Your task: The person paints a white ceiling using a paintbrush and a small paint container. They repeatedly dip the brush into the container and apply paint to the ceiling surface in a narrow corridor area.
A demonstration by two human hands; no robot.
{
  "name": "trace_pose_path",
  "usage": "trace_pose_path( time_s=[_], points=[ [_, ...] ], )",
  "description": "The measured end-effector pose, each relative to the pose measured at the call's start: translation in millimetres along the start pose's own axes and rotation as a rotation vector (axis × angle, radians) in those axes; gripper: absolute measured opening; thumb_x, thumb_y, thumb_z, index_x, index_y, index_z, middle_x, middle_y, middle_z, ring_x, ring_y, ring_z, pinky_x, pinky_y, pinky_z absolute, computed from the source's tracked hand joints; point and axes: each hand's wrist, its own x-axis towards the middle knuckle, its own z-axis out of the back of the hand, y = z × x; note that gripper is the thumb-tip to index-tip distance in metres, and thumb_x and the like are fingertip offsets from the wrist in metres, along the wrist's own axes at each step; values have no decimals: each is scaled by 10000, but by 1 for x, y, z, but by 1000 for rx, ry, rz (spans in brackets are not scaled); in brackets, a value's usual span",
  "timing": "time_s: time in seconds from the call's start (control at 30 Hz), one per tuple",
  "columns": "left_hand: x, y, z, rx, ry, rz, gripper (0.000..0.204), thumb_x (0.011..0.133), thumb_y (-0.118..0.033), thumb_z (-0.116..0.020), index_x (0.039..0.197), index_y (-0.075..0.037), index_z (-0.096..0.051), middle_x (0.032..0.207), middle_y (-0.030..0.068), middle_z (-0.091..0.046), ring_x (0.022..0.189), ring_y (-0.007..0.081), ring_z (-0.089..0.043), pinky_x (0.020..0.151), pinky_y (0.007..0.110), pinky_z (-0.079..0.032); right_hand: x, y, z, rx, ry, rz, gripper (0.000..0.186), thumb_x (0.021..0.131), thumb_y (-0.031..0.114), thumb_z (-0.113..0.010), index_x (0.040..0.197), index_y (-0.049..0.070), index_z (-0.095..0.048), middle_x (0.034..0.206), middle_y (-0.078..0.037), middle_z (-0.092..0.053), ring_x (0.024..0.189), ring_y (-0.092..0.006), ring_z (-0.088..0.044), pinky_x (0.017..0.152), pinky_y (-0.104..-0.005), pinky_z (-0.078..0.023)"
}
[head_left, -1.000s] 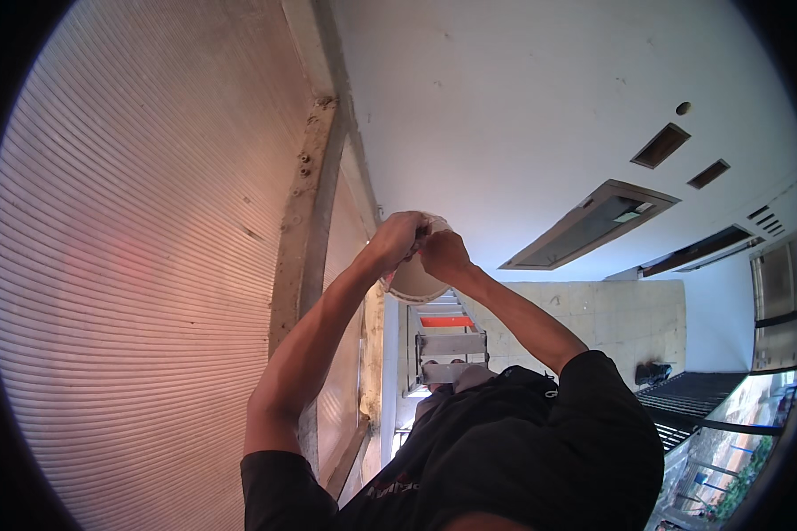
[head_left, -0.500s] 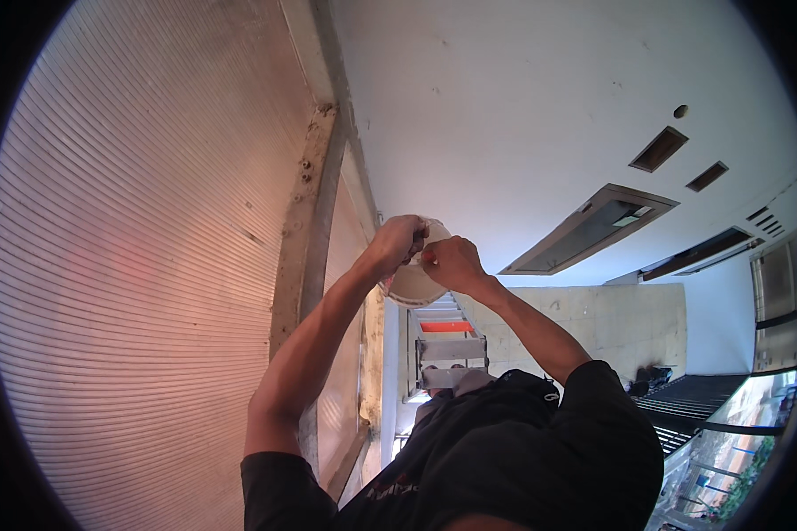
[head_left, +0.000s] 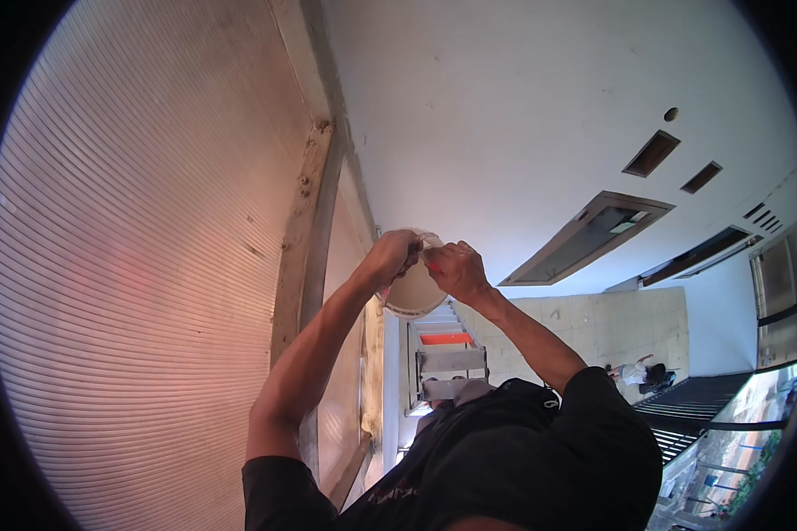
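Note:
A pale round bucket (head_left: 414,297) hangs or stands in front of me, above the ladder, with its open mouth up. My left hand (head_left: 396,255) is closed at the left side of its rim; a thin strand, perhaps the handle, shows by the fingertips. Close beside it, over the right part of the rim, my right hand (head_left: 459,269) is closed with its fingertips pinched. A small red bit shows at those fingers, too small to name. What either hand grips is mostly hidden by the fingers.
Ribbed translucent panels (head_left: 142,265) on a rusty metal beam (head_left: 303,212) rise at my left. A white wall (head_left: 469,115) with a framed window (head_left: 593,237) stands ahead. Under me is a metal ladder (head_left: 452,361) with an orange-red step. A person (head_left: 633,373) is far below, near black railings (head_left: 695,400).
Both hands and the bucket have shifted slightly lower in the picture. The right hand has turned a little, its knuckles now more raised. Far below, the person has come further into view.

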Motion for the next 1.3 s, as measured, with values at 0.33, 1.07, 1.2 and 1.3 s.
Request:
trace_pose_path(
  time_s=[0.33,1.07,1.2,1.3],
  points=[
    [1,-3,2,-15,-47,-45,209,907,-200,-459,797,-46,-548,595,-3,-452,475,93,-366,437,284,-284,-3,25,29,407,155,-385,183,775,184,-729,899,52,-750,721,-125,-697,632,-280,-661,631,-357,-521],
    [8,5,7,19,12,-67,240,955,-226,-432,804,-68,-531,584,-22,-421,474,87,-339,443,274,-274,-15,12,3,341,155,-322,181,763,174,-749,897,52,-751,761,-125,-717,669,-256,-682,662,-358,-534],
    [6,2,2,49,11,-96,233,955,-221,-435,807,-69,-530,582,-23,-422,467,86,-338,440,271,-273,-14,6,0,462,189,-413,196,777,222,-744,901,71,-767,748,-142,-716,665,-300,-694,646,-360,-546],
    [3,3,2,35,7,-58,233,960,-223,-434,811,-73,-531,588,-24,-432,464,85,-337,439,271,-269,-13,4,-8,370,61,-329,203,776,177,-756,942,60,-755,788,-127,-723,695,-281,-692,666,-369,-536]
  ],
)
